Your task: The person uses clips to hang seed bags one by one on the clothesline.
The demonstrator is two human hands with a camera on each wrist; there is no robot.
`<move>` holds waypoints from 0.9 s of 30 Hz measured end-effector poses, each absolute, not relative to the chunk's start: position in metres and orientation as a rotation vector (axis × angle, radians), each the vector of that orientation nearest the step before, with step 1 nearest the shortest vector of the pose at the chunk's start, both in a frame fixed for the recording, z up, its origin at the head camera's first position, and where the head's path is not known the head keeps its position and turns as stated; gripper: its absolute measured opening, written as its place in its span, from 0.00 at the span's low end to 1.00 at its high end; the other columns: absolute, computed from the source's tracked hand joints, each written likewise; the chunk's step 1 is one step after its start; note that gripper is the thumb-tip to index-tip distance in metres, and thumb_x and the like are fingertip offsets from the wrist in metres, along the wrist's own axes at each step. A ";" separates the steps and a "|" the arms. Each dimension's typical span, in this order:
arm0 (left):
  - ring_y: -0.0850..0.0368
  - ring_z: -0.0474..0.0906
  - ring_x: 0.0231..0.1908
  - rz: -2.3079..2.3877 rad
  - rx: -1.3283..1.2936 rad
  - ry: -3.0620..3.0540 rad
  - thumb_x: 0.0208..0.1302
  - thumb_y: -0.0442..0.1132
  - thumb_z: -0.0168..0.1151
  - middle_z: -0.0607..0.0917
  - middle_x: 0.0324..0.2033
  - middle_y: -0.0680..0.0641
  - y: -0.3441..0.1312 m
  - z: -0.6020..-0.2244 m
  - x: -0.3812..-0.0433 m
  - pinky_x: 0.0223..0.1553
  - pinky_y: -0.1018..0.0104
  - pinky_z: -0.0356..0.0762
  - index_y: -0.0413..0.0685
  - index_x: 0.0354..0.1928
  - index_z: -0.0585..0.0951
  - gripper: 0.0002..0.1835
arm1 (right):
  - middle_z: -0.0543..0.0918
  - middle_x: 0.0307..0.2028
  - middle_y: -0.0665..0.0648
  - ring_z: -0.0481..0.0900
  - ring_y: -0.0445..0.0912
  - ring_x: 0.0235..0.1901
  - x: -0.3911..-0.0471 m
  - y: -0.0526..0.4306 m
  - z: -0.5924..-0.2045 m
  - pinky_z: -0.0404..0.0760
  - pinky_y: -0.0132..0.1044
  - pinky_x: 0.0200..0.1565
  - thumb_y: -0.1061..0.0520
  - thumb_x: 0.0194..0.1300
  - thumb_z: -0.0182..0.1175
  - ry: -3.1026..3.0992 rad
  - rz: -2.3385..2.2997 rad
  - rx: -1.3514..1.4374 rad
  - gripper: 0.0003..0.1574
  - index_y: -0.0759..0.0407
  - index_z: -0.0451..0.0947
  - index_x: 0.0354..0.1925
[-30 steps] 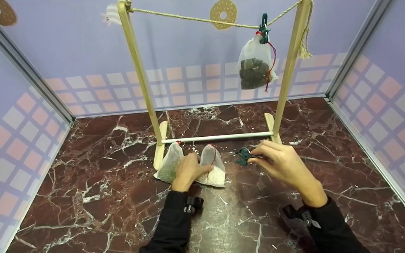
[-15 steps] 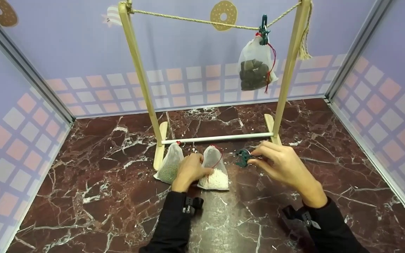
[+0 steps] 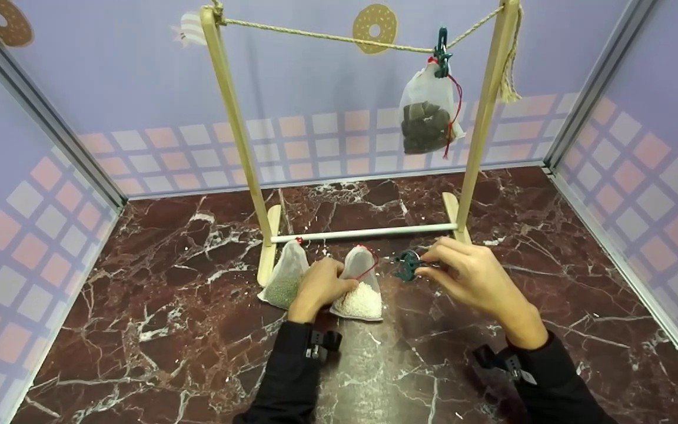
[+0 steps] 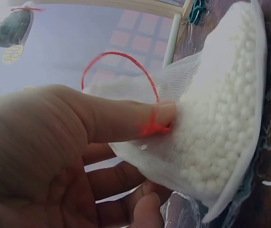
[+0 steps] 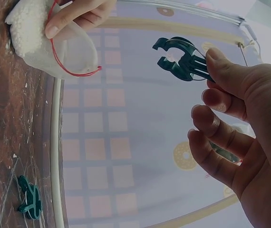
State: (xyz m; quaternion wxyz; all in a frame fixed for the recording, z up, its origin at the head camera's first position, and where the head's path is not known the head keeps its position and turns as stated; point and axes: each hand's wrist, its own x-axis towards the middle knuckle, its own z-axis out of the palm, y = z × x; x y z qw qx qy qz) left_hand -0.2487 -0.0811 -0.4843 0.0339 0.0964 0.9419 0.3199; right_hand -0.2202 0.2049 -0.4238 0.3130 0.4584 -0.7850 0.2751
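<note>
My left hand (image 3: 321, 290) pinches a white mesh drawstring bag (image 3: 365, 299) of small white balls between thumb and fingers. A red cord loops off this bag, and the thumb lies over part of the cord in the left wrist view. Left of that hand stands a second mesh bag (image 3: 283, 285) with greenish grains, partly covered by the hand. My right hand (image 3: 473, 272) holds a dark green spring clip (image 5: 180, 59) by its handle ends, its mouth pointing left toward the white-ball bag. That clip is raised off the table.
A wooden frame (image 3: 238, 129) with a white crossbar (image 3: 368, 232) stands behind the bags. From its rope (image 3: 327, 39), another green clip (image 3: 442, 53) hangs a mesh bag (image 3: 427, 126) of dark lumps. A spare green clip (image 5: 30, 198) lies on the marble table (image 3: 156, 353).
The white-ball bag has shifted slightly right and toward me, with my left hand moving a little with it. My right hand and its clip have stayed nearly still.
</note>
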 end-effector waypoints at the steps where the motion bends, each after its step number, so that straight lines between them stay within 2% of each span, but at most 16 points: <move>1: 0.57 0.69 0.21 0.994 0.303 2.900 0.56 0.43 0.74 0.73 0.15 0.55 -0.081 -0.484 -0.249 0.23 0.65 0.64 0.51 0.15 0.74 0.19 | 0.83 0.33 0.46 0.75 0.37 0.26 -0.220 0.205 -0.424 0.75 0.27 0.27 0.59 0.57 0.75 -2.071 0.726 1.209 0.11 0.56 0.84 0.38; 11: 0.58 0.71 0.21 1.133 0.366 2.938 0.60 0.41 0.72 0.77 0.18 0.54 -0.080 -0.476 -0.247 0.25 0.62 0.69 0.49 0.20 0.78 0.14 | 0.82 0.33 0.46 0.74 0.37 0.26 -0.220 0.207 -0.422 0.76 0.27 0.28 0.59 0.58 0.75 -2.069 0.730 1.206 0.10 0.55 0.84 0.38; 18: 0.57 0.73 0.23 1.163 0.358 3.000 0.62 0.41 0.72 0.78 0.19 0.53 -0.077 -0.467 -0.244 0.30 0.57 0.75 0.48 0.23 0.80 0.13 | 0.85 0.34 0.51 0.80 0.43 0.27 -0.222 0.212 -0.419 0.80 0.29 0.30 0.60 0.57 0.75 -2.036 0.753 1.222 0.09 0.58 0.85 0.37; 24: 0.56 0.73 0.22 1.183 0.365 3.029 0.62 0.41 0.72 0.76 0.17 0.53 -0.077 -0.465 -0.243 0.29 0.57 0.74 0.48 0.22 0.79 0.13 | 0.85 0.33 0.50 0.81 0.41 0.28 -0.222 0.210 -0.419 0.81 0.31 0.32 0.57 0.62 0.72 -1.986 0.748 1.218 0.07 0.58 0.86 0.36; 27: 0.56 0.72 0.21 1.188 0.392 3.075 0.62 0.41 0.72 0.76 0.16 0.54 -0.076 -0.463 -0.243 0.26 0.58 0.72 0.48 0.23 0.80 0.13 | 0.85 0.33 0.51 0.82 0.42 0.27 -0.221 0.209 -0.419 0.82 0.31 0.31 0.54 0.66 0.69 -1.941 0.751 1.209 0.09 0.60 0.86 0.35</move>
